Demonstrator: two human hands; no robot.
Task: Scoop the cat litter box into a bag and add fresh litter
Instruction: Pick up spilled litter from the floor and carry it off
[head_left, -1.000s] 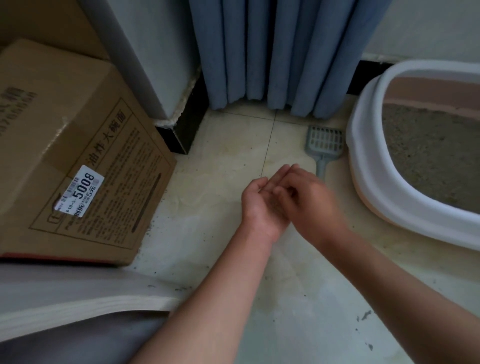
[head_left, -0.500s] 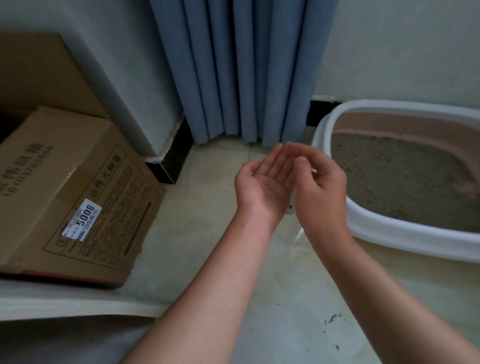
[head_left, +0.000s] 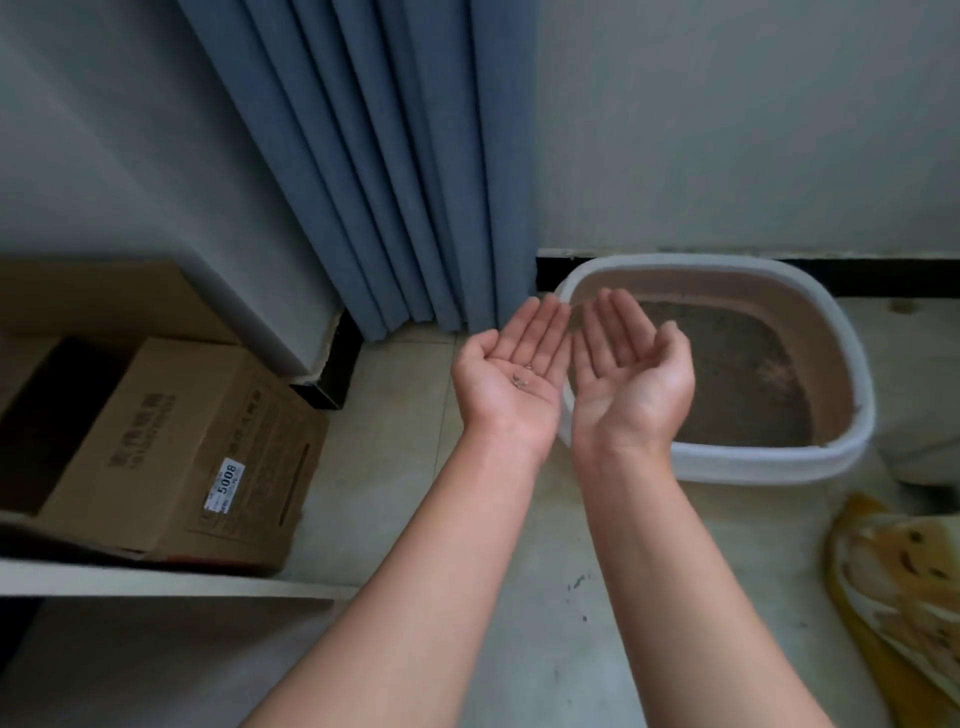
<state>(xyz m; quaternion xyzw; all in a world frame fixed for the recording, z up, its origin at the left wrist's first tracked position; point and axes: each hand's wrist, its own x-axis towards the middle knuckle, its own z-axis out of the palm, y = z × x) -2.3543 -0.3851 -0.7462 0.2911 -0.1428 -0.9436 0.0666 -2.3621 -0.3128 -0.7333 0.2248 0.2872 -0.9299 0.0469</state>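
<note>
Holding both palms up with fingers straight, we grip nothing: our left hand (head_left: 511, 379) carries a few stray grains (head_left: 521, 381), and our right hand (head_left: 628, 379) lies bare beside it. Both hover by the left end of the litter box (head_left: 753, 462), which sits on the floor against the far wall. We judge scooping not yet begun; next we need a scoop and bag, neither in sight.

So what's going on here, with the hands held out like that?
A person holds both bare hands out palm up, side by side, in front of the litter box. The left hand has a few small grains on its palm; the right hand holds nothing. The box has grey litter in it. No scoop or bag is in view.
</note>
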